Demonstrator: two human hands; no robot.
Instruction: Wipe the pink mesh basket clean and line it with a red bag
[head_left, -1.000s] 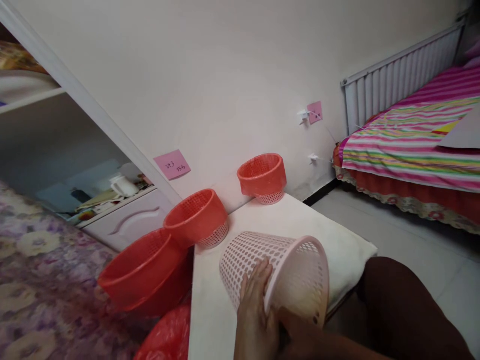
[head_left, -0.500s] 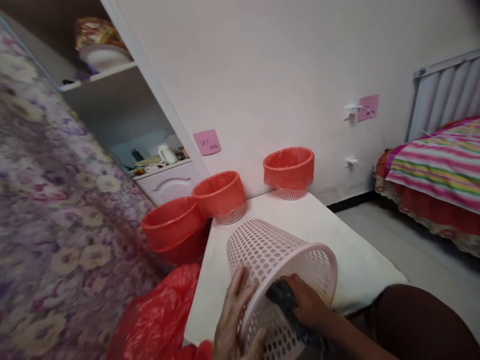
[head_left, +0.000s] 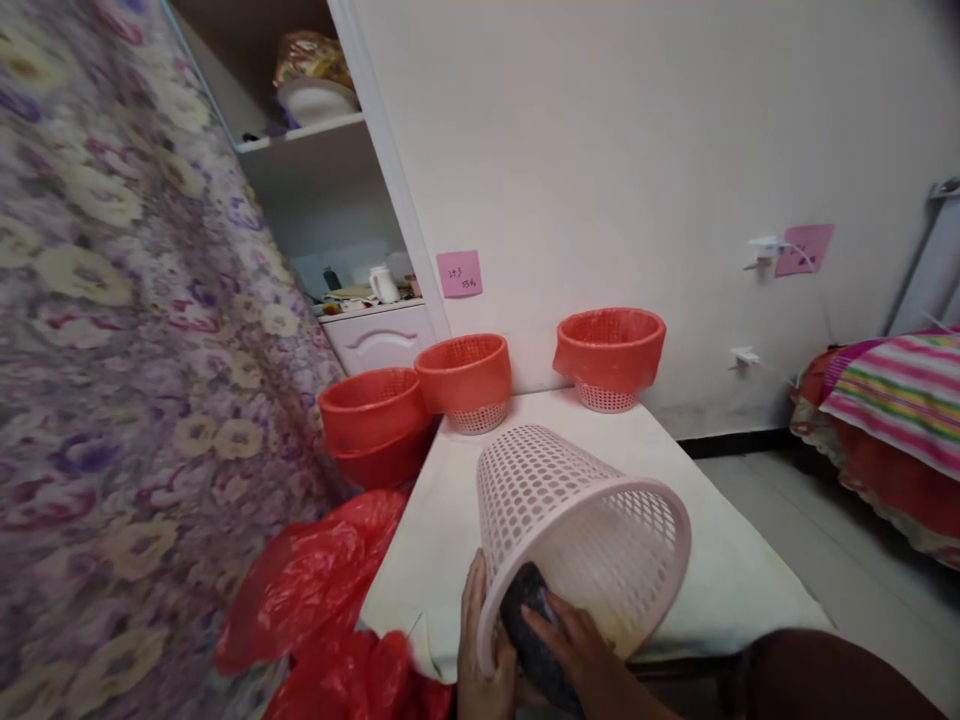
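A pale pink perforated wastebasket [head_left: 551, 480] lies tilted on its side on the table, its open mouth turned toward me. My left hand [head_left: 484, 640] grips its rim at the lower left, fingers outside and thumb at the edge. In my right hand [head_left: 574, 640] is a dark grey cloth [head_left: 529, 620], pressed against the inner wall just behind the rim on the left. The lower end of the cloth runs down out of my sight between the hands.
Two baskets lined with red bags, a left one [head_left: 469, 375] and a right one [head_left: 611, 345], stand at the table's [head_left: 750, 570] back edge. More red-lined baskets [head_left: 375, 410] sit beyond its left side. Crumpled red plastic bags [head_left: 330, 560] lie near the floral curtain [head_left: 150, 400].
My right hand and the cloth have shifted down and left along the basket's rim. The left hand holds on at the rim. The view has turned left.
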